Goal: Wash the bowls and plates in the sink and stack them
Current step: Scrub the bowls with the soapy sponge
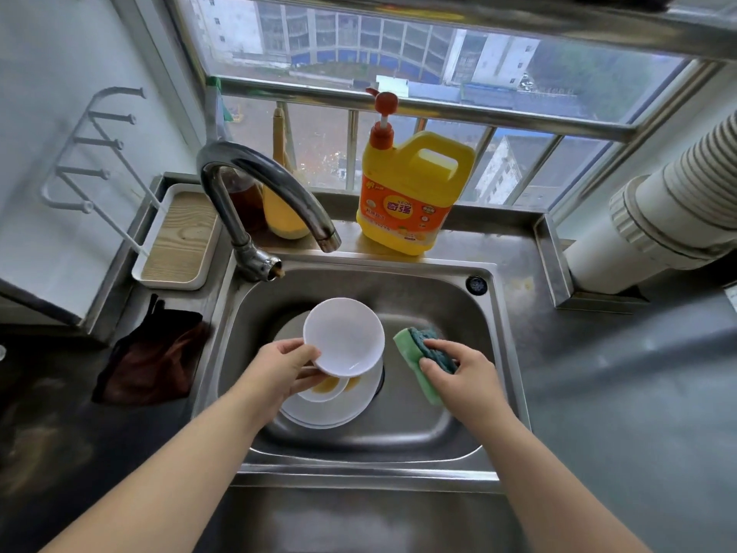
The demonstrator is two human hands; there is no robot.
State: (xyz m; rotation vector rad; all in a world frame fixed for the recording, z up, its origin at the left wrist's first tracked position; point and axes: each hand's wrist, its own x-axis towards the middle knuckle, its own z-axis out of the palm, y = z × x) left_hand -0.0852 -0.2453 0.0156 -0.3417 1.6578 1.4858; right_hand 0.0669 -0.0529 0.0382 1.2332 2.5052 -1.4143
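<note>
Over the middle of the steel sink (450, 429), a white bowl (343, 335) is held tilted, its hollow facing up toward the camera. The left hand (281, 367) grips it at its lower left rim, thumb curled over the inside edge and fingers underneath. Below the bowl, on the sink floor, sits a stack of white plates (339, 409) with a smaller dish (325, 389) on top that carries yellow-orange residue. The raised bowl partly hides this stack.

Just to the right of the bowl, apart from it, the right hand (462, 375) holds a green sponge (414, 353) with a dark blue-green scouring side, fingers curled over the scouring face and thumb against the near edge.

Behind the basin, the curved chrome faucet (263, 185) arches over the sink's back left; no water shows at its spout. On the back ledge stands a yellow dish soap jug (410, 193) with an orange pump. Another yellowish container (283, 217) stands behind the faucet, partly hidden. At the left rear sits a white tray with a wood-grain base (179, 237), holding a white wire rack (95, 153). A dark brown cloth (155, 361) lies on the counter left of the sink. At the right, a pale ribbed duct pipe (670, 205) runs toward the window (399, 45).
</note>
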